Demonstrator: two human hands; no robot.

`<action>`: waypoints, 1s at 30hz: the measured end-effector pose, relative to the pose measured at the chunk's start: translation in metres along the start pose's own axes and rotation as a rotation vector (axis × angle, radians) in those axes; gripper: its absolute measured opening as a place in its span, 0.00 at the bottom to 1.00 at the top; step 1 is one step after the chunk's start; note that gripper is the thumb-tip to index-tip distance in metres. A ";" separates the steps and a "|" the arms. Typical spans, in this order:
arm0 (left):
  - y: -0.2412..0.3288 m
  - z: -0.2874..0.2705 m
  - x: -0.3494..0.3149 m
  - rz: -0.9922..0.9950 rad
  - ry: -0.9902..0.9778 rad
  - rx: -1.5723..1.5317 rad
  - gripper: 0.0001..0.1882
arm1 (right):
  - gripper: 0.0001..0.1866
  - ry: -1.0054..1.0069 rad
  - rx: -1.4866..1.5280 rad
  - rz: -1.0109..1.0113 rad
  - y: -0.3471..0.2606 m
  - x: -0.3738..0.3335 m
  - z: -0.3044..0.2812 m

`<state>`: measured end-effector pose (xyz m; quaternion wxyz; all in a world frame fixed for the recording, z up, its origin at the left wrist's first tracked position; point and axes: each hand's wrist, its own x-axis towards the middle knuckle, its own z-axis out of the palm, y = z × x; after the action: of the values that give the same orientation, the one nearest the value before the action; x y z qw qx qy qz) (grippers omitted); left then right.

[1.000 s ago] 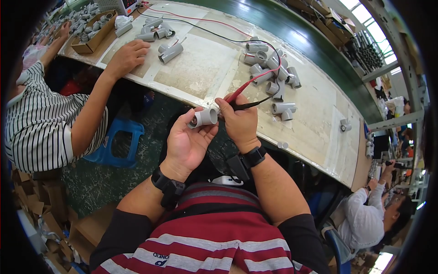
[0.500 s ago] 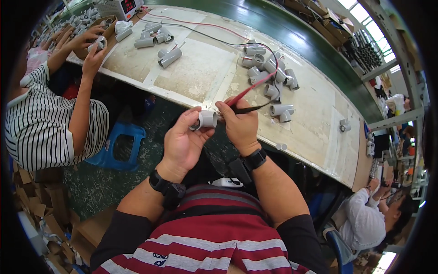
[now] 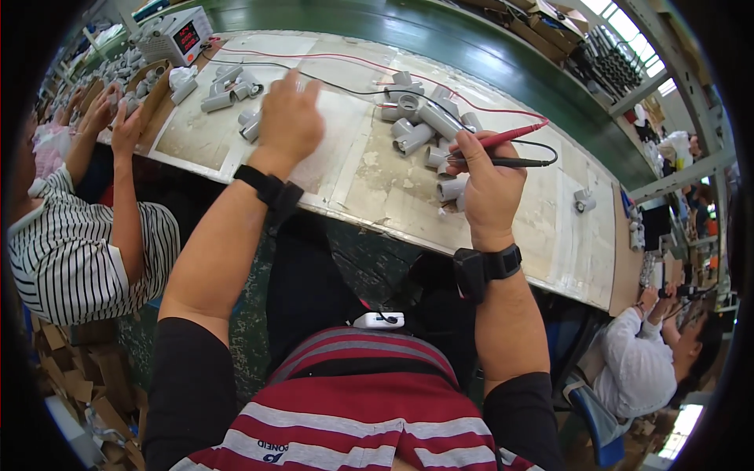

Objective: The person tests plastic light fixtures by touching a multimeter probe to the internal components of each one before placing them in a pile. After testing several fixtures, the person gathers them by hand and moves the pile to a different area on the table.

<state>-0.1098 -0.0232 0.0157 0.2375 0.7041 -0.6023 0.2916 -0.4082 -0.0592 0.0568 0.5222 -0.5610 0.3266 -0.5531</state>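
My left hand [image 3: 290, 122] is stretched out over the table, blurred by motion, fingers apart and nothing visible in it. Just left of it lies a grey pipe fitting [image 3: 250, 124], partly hidden by the hand. My right hand [image 3: 493, 184] pinches a red test probe [image 3: 506, 136] and a black test probe [image 3: 510, 162] together, their tips pointing left. Those tips are over a pile of grey pipe fittings [image 3: 412, 140], several of them lying loose. A red wire and a black wire run from the probes across the table.
A power supply box [image 3: 177, 39] with a red display stands at the far left. More grey fittings [image 3: 228, 88] lie near it. Beside me on the left, a person in a striped shirt [image 3: 86, 259] handles parts. One fitting [image 3: 583, 200] sits at the table's right.
My left hand has let go of the grey fitting and moved up and left over the table. My right hand has moved right with both probes. The view has shifted somewhat.
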 end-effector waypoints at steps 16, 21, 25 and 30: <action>0.076 0.021 0.087 0.134 -0.637 -0.342 0.15 | 0.10 0.007 0.016 0.027 -0.007 0.006 -0.024; 0.028 -0.048 0.020 -0.149 -0.650 -0.975 0.15 | 0.09 0.023 0.127 0.053 -0.008 0.011 -0.012; 0.021 -0.074 -0.073 -0.546 -0.745 -1.639 0.21 | 0.08 -0.065 0.102 0.173 0.007 -0.005 0.017; 0.034 -0.086 -0.142 -0.546 -0.564 -1.650 0.19 | 0.08 -0.255 0.024 0.220 0.032 -0.031 0.056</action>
<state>-0.1687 0.1308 -0.0220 0.5702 0.4740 -0.4679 -0.4808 -0.3528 -0.0254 0.0268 0.6234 -0.5812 0.3105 -0.4209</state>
